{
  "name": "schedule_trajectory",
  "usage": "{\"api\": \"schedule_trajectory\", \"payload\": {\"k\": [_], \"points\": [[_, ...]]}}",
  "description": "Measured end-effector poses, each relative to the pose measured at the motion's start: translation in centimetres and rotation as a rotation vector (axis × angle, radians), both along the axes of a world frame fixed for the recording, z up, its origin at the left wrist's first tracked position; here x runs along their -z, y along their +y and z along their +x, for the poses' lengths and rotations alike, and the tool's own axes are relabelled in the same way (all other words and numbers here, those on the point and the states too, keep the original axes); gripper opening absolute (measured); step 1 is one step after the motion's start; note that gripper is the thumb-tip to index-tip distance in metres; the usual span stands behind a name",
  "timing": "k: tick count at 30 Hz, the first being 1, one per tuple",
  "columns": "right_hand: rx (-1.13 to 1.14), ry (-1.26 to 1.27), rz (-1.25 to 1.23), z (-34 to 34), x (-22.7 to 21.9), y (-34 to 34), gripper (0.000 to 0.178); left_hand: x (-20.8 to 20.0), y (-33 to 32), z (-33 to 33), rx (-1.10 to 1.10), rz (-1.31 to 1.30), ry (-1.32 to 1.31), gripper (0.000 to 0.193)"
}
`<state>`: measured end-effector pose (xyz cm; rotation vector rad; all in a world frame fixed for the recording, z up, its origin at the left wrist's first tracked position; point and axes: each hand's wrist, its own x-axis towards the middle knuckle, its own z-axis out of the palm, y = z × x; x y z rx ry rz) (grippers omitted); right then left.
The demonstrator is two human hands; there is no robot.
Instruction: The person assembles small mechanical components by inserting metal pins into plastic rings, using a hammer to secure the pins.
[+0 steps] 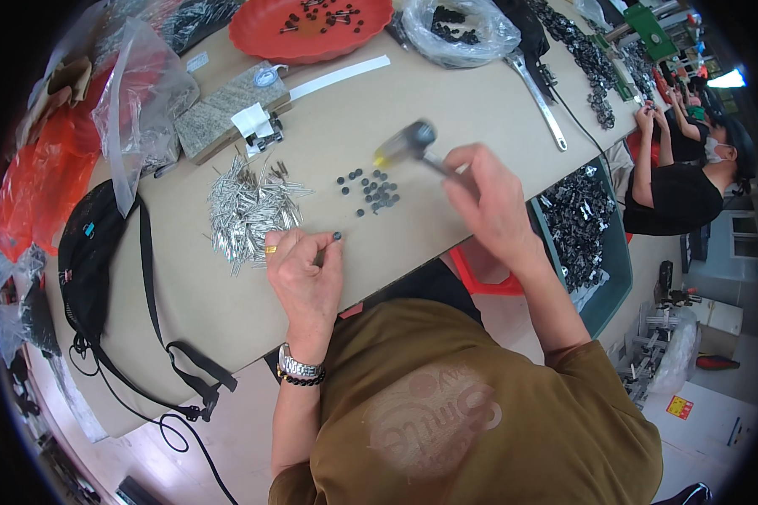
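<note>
My right hand (493,202) is closed around the handle of a small hammer (414,139), whose dark head with a yellow end is raised over the table and blurred by motion. Between thumb and forefinger of my left hand (299,268) is a small round black cap (338,236), close above the tabletop; whether a pin sits in it is hidden. Just beyond that hand lies a heap of thin silver metal pins (253,210). Several loose black caps (382,195) are scattered on the table beneath and near the hammer.
A stone block (219,118), a red dish (312,38) and a clear bag (461,34) of black parts stand farther back. An adjustable wrench (537,97) lies right of them. A black bag (101,261) lies left, a green bin (619,278) stands right. Other people sit beyond.
</note>
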<state>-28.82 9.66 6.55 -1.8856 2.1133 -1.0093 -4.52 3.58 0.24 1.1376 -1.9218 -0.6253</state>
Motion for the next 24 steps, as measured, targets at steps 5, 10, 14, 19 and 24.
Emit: {"api": "schedule_trajectory", "payload": {"k": [5, 10, 14, 19, 24], "points": [[-0.286, 0.108, -0.118, 3.4, 0.3, 1.0, 0.023, -0.7, 0.0, 0.1, -0.015, 0.009, -0.024, 0.021], [-0.332, 0.193, -0.057, 3.9, 0.4, 1.3, 0.029, -0.5, 0.0, -0.1, -0.016, -0.018, 0.007, 0.026], [-0.330, 0.207, -0.010, 4.1, 0.1, 1.3, 0.031, -0.1, 0.2, 0.0, -0.014, -0.012, 0.029, 0.022], [-0.325, 0.135, -0.114, 4.3, -0.2, 1.2, 0.024, -0.2, 0.2, 0.1, -0.005, -0.001, 0.011, 0.020], [-0.344, 0.235, -0.063, 4.3, 0.7, 0.9, 0.027, -0.4, -0.1, 0.0, -0.012, 0.027, -0.007, 0.017]]}}
